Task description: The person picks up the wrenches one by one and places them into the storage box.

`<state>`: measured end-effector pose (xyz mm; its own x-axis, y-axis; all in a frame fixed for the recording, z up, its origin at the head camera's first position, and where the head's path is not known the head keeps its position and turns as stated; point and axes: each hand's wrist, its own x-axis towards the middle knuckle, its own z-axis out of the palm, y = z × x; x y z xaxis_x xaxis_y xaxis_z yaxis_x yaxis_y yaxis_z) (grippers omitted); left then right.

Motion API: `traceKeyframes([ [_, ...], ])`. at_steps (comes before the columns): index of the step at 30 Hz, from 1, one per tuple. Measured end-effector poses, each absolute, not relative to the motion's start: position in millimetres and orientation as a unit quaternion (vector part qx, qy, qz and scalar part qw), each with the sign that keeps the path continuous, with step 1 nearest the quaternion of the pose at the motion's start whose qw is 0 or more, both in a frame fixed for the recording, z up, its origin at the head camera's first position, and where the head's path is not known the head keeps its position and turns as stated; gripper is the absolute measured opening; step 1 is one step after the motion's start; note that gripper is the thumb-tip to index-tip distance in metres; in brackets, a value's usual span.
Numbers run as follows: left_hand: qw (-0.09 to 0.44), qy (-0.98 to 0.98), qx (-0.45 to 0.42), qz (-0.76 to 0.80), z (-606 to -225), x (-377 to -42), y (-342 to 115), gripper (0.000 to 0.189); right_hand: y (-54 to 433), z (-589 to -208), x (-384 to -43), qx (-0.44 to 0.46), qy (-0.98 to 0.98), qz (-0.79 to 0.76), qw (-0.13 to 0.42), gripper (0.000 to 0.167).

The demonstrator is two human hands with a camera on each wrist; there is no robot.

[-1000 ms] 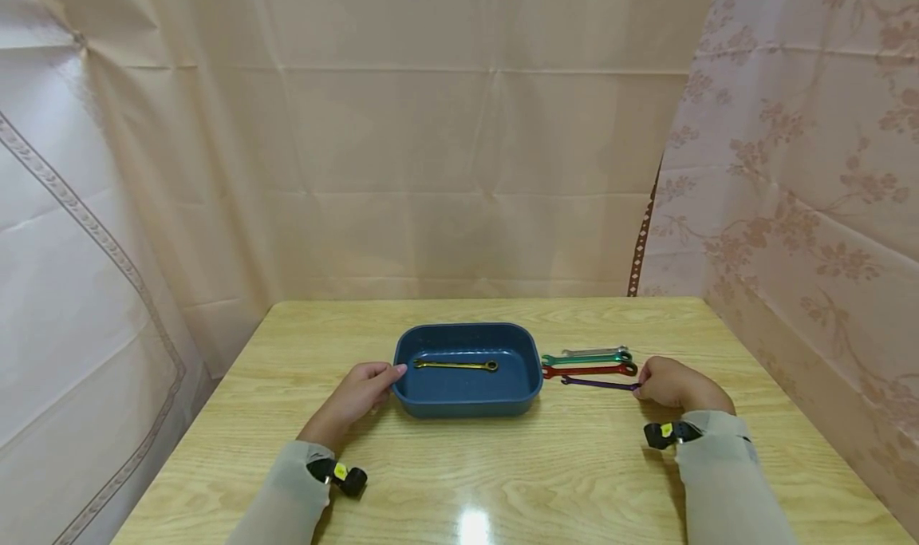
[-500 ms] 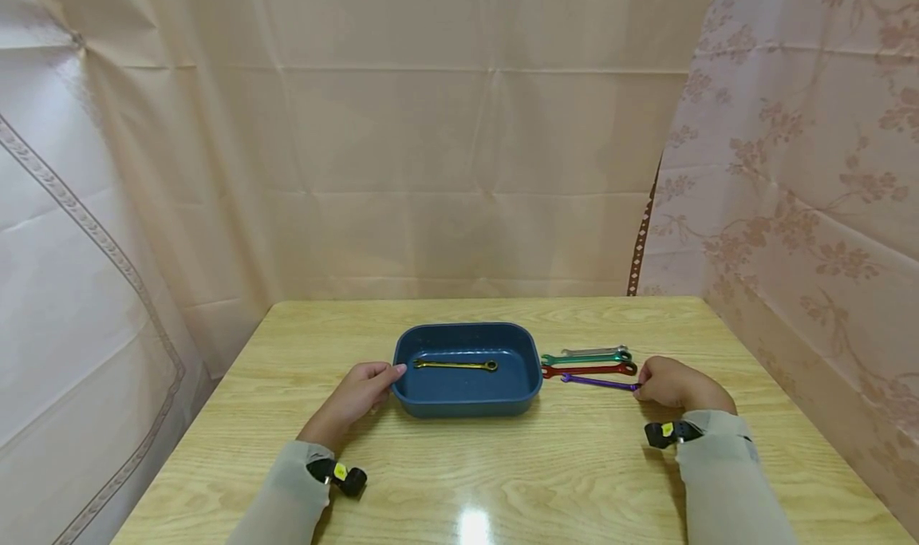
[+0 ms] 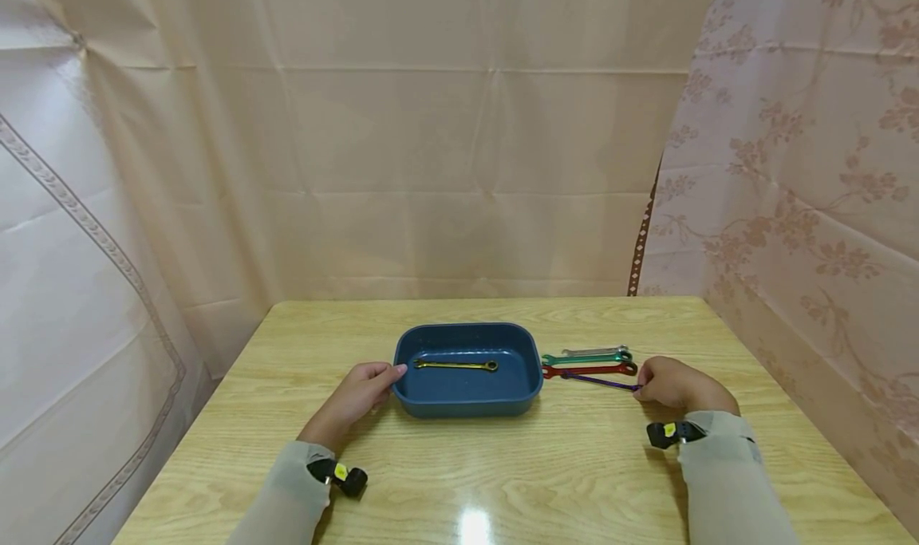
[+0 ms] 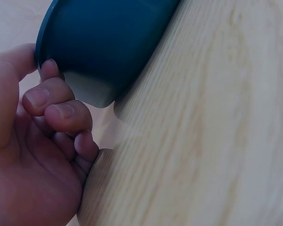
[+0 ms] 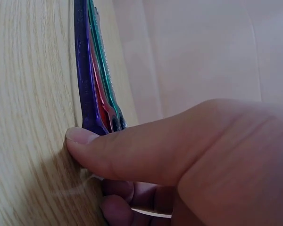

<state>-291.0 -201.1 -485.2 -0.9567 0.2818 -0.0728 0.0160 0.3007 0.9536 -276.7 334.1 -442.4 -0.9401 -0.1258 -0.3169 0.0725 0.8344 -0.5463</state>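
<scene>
My left hand (image 3: 366,387) pinches the left rim of a blue rectangular basin (image 3: 467,408), thumb over the edge and fingers curled outside below it. Inside the basin lies a gold wrench (image 3: 455,365). To the right, my right hand (image 3: 675,383) pinches the right end of a purple wrench (image 3: 599,381) between thumb and fingers. That held end is hidden by the hand. In the right wrist view the thumb (image 5: 108,150) lies across the end of the purple shaft (image 5: 87,80). The wrench's far end points left and overlaps the red wrench (image 3: 589,370) in the head view.
Behind the red wrench lie a green wrench (image 3: 589,359) and a silver wrench (image 3: 594,351), side by side just right of the basin. All rest on a wooden table (image 3: 402,481). Hanging cloths (image 3: 459,170) stand behind and at both sides.
The purple wrench's left end has swung slightly up and away, now overlapping the red wrench. My right hand has barely shifted. The left hand and basin stay still.
</scene>
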Motion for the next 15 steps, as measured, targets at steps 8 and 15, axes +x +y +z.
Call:
traceKeyframes([
  [8, 0.11, 0.798, 0.096, 0.585, -485.2, -289.2, -202.7, 0.047, 332.5, -441.7, -280.7, -0.033, 0.954, -0.253, 0.16, 0.015],
  [15, 0.1, 0.797, 0.101, 0.587, -486.2, -288.8, -199.6, 0.042, 340.6, -443.1, -278.5, -0.044, 0.95, -0.269, 0.153, 0.015],
])
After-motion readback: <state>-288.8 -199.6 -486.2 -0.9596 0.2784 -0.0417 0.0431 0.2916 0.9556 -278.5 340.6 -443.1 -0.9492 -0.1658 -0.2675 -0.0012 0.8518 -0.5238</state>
